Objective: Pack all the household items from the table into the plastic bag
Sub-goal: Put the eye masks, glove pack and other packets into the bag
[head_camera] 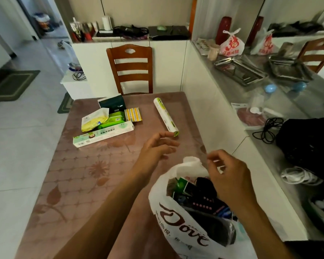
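A white plastic bag (168, 217) with brown "Dove" print stands open at the table's near right, holding dark boxes and a green packet. My right hand (230, 176) hovers over its mouth, fingers curled, holding nothing that I can see. My left hand (157, 148) is open above the table, fingertips close to the near end of a white-and-green roll (166, 114). Farther left lie a long white-green box (103, 135), a yellow-white pouch (94, 119), a green wipes pack (114, 120), a yellow striped pack (132, 114) and a dark green box (111, 103).
The table has a pink floral cover (79, 180). A wooden chair (130, 68) stands at its far end. To the right runs a grey counter (232, 86) with metal trays, a red-printed bag, cables and a black bag. Tiled floor lies to the left.
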A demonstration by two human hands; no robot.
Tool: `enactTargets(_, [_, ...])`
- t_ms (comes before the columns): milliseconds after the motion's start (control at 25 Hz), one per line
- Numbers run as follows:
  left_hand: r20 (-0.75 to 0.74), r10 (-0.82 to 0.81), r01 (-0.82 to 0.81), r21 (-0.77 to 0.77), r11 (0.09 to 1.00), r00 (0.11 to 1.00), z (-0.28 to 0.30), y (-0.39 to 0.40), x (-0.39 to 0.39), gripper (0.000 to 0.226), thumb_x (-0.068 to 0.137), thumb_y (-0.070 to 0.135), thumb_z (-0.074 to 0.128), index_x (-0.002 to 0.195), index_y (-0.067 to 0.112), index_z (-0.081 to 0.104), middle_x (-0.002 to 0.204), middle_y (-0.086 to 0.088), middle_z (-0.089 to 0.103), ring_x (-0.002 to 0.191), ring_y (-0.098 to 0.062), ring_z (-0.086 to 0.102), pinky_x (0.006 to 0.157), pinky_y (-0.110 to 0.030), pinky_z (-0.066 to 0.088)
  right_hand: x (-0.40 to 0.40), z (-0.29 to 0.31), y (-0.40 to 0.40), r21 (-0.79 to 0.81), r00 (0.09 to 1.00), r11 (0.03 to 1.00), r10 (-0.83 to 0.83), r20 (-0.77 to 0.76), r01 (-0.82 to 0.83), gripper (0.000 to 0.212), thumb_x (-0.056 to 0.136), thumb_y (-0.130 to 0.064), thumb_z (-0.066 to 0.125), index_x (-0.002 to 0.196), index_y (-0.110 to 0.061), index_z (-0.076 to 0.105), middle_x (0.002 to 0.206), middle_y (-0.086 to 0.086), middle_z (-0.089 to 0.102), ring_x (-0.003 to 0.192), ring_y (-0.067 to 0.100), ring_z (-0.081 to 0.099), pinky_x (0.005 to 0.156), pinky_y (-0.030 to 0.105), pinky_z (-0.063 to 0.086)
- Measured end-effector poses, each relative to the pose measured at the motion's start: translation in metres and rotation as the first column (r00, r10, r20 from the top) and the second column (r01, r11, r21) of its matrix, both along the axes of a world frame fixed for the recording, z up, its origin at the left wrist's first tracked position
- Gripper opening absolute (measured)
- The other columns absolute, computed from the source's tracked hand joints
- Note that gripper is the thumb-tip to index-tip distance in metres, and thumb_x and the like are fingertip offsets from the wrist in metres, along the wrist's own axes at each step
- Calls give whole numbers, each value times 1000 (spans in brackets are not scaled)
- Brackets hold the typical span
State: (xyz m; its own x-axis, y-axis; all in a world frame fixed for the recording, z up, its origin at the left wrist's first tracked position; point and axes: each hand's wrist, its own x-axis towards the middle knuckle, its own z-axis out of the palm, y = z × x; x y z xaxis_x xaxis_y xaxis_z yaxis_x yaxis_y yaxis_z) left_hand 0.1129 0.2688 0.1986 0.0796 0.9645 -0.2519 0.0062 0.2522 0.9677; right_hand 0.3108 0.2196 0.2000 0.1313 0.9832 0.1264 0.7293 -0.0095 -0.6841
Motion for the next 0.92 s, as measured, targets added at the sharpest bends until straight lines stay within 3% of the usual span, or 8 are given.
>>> enactTargets(120, [-39, 8, -8, -12, 1000, 999, -8, 24, -38, 23, 91, 17, 59, 110, 29, 63, 109, 3, 70, 102, -16, 65, 79, -31, 52, -56, 55, 41, 61, 989, 992, 118, -87, -113, 8, 91, -23, 61, 97, -23, 66, 95, -8, 68, 84, 8, 63, 60, 6, 44])
enactTargets(240, [-156, 103, -106, -14, 994, 982, -38, 56, -103, 28, 90, 20, 61, 117, 28, 61, 113, 2, 66, 98, -8, 62, 71, -22, 48, -144, 56, 91, 38, 957, 957, 287, -28, -286, 10, 91, -30, 60, 100, -27, 63, 100, -9, 64, 93, 10, 60, 78, 23, 53])
enactTargets(400, [-298, 229, -254, -47, 966, 927, -100, 91, -206, 32, 84, 14, 64, 116, 18, 63, 113, -2, 66, 92, -7, 63, 69, -19, 49, -269, -43, 163, -178, 912, 920, 377, 159, -349, 34, 88, -35, 58, 121, -27, 55, 120, -3, 63, 110, 19, 59, 89, 36, 50])
enactTargets(560, [-517, 217, -297, -75, 952, 828, -171, 122, -297, 38, 82, 13, 65, 120, 17, 61, 117, -3, 64, 99, -18, 61, 72, -25, 50, -338, -193, 201, -618, 789, 744, 529, 313, -254, 84, 83, -53, 57, 150, -24, 18, 159, 7, 21, 146, 33, 17, 114, 49, 22])
enactTargets(640, [-635, 166, -263, -61, 963, 755, -204, 135, -328, 43, 82, 14, 66, 124, 17, 60, 124, -4, 63, 105, -21, 60, 85, -32, 51, -345, -247, 201, -655, 845, 726, 471, 254, -208, 95, 80, -63, 54, 153, -25, 6, 163, 6, 5, 149, 33, 1, 119, 51, 11])
enactTargets(720, [-733, 197, -202, 83, 976, 651, -232, 154, -346, 47, 79, 22, 66, 125, 18, 59, 129, -6, 63, 109, -26, 62, 91, -37, 52, -345, -285, 197, -559, 879, 812, 380, 289, -167, 96, 81, -73, 41, 154, -25, 1, 164, 7, -2, 149, 34, -1, 120, 53, 5])
enactTargets(800, [-828, 200, -41, 210, 977, 524, -261, 177, -357, 53, 74, 32, 61, 125, 18, 59, 128, -10, 63, 109, -33, 61, 91, -46, 52, -347, -311, 191, -424, 871, 896, 308, 383, -130, 93, 81, -78, 27, 154, -23, 10, 163, 9, 10, 148, 38, 11, 118, 56, 9])
enactTargets(920, [-942, 137, 88, 172, 981, 307, -295, 210, -371, 61, 72, 39, 71, 126, 17, 54, 128, -10, 59, 113, -37, 53, 94, -53, 43, -350, -331, 192, -340, 850, 934, 264, 456, -108, 89, 82, -77, 25, 152, -24, 19, 161, 9, 18, 146, 37, 19, 116, 54, 8])
